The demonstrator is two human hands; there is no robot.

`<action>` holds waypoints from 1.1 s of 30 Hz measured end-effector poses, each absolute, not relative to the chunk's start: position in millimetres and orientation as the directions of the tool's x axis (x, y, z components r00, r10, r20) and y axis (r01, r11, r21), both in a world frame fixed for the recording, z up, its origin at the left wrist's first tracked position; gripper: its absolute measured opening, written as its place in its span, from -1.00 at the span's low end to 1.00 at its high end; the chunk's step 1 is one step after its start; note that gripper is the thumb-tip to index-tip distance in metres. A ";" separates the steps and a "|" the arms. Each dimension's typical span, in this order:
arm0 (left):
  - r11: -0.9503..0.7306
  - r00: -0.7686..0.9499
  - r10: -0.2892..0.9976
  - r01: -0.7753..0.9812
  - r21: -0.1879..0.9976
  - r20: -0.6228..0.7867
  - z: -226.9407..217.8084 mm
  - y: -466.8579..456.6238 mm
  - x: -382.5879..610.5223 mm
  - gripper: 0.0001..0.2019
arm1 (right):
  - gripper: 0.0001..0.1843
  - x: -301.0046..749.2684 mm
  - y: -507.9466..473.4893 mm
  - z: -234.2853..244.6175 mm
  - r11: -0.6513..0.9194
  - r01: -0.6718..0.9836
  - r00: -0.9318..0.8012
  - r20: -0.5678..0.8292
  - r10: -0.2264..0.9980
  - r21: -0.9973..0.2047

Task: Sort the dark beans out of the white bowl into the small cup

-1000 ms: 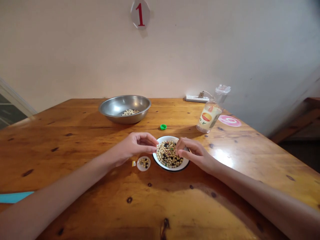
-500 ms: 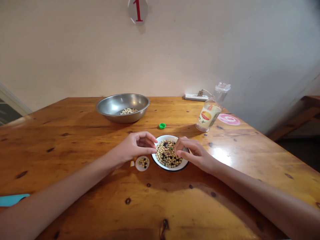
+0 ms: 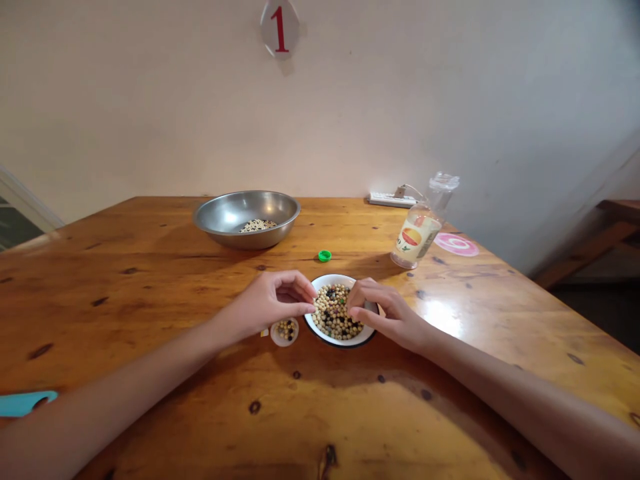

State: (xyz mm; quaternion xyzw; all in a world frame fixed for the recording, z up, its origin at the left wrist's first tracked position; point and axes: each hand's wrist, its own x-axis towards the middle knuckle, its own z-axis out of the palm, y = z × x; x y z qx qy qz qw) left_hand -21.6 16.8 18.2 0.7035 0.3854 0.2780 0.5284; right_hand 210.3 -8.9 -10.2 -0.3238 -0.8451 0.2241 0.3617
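A white enamel bowl (image 3: pixel 367 335) with a dark rim holds many small round pieces (image 3: pixel 333 320), pale yellow and black, with a few green ones; they look like beans. At its left rim is my left hand (image 3: pixel 280 297), thumb and fingertips brought close together; anything between them is too small to make out. My right hand (image 3: pixel 385 308) reaches over the right rim, its fingers curled to the thumb just above the pieces. What its fingertips hold is hidden. Below my left hand stands a small white cup (image 3: pixel 285 345) with similar pieces inside.
Behind the bowl lies a green bottle cap (image 3: pixel 325 256). A steel basin (image 3: pixel 230 237) with more pieces stands at the back left. At right are a clear labelled bottle (image 3: pixel 416 237), a pink sticker (image 3: pixel 457 244) and a power strip (image 3: pixel 393 199). A turquoise object (image 3: pixel 25 403) lies far left.
The view has tilted slightly, so everything sits a little lower in the picture. My right hand has shifted slightly left over the bowl; my left hand stays by its rim.
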 end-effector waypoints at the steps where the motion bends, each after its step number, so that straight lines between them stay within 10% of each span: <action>1: -0.154 0.545 0.839 0.262 0.953 -0.014 18.7 15.6 -21.7 -0.80 | -0.62 210.0 -9.2 -9.8 0.693 0.387 -0.531 0.468 0.707 -0.608; 23: -0.283 0.567 0.822 0.335 0.899 0.047 23.0 4.6 -20.2 -0.88 | -0.89 208.3 -10.2 -9.3 0.788 0.406 -0.627 0.486 0.609 -0.464; 33: -0.375 0.543 0.827 0.340 0.862 0.146 25.5 -5.1 -14.4 -0.90 | -0.72 197.3 -25.7 -8.1 0.854 0.470 -0.649 0.570 0.505 -0.222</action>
